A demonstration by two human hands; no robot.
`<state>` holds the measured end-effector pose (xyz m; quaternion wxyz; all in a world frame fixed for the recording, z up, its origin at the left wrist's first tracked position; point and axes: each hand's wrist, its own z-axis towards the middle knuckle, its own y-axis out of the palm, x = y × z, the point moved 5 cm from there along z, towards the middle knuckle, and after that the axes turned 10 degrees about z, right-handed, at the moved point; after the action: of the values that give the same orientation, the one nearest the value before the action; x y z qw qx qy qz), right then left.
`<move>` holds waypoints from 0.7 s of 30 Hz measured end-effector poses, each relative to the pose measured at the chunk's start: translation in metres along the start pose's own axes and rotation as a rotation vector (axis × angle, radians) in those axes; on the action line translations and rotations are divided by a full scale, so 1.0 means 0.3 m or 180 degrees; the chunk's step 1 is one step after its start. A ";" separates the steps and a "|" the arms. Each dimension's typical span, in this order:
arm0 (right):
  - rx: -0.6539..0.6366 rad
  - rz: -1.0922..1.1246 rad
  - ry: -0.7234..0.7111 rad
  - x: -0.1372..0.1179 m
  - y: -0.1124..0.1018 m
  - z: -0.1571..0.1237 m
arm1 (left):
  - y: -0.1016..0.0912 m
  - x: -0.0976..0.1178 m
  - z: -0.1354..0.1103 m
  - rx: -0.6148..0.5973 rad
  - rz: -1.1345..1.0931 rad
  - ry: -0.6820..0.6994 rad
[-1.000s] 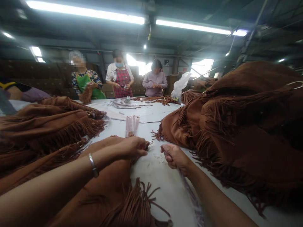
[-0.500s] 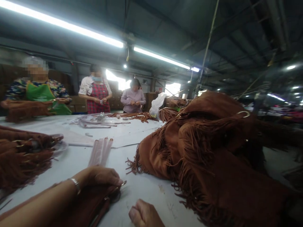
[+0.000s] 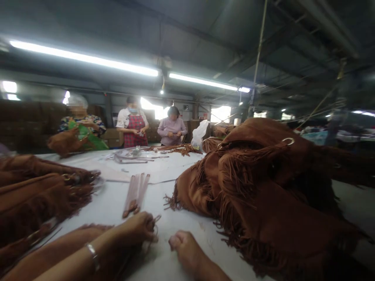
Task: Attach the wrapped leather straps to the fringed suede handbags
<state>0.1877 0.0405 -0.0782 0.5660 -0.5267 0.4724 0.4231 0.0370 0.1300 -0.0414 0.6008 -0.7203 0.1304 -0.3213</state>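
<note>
My left hand (image 3: 140, 229), with a silver bracelet at the wrist, is closed around thin brown fringe strands (image 3: 157, 221) that stick out past the fingers. Under that forearm lies a brown suede bag (image 3: 68, 248), partly hidden by my arm. My right hand (image 3: 187, 246) is just to the right, low over the white table (image 3: 164, 191). Its fingers are curled together; what is in them, if anything, does not show. Beyond my left hand lie several wrapped straps (image 3: 136, 191) with brown ends.
A tall heap of fringed brown bags (image 3: 249, 175) fills the right side. More brown bags (image 3: 38, 187) are stacked at the left. Across the table, three people work near loose straps (image 3: 187, 149) and a white plastic bag (image 3: 199, 134).
The view has tilted up and turned left. My left hand has gone from the bag's edge by a metal clip to fringe strands. My right hand stays closed, with more forearm showing.
</note>
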 end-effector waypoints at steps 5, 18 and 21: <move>-0.0450 0.0773 0.0250 -0.022 0.005 -0.018 | 0.005 0.040 -0.119 0.0625 0.0568 -0.0403; -0.0697 0.2050 0.0600 -0.047 0.015 -0.042 | 0.084 0.165 -0.210 0.1020 0.1543 -0.0010; -0.0730 0.1930 0.0747 -0.027 0.022 -0.033 | 0.093 0.170 -0.206 0.1013 0.1738 0.0232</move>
<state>0.1787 0.0312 -0.0717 0.2934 -0.4676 0.6187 0.5591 0.0430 0.0455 -0.0479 0.7649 -0.5437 0.2884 -0.1902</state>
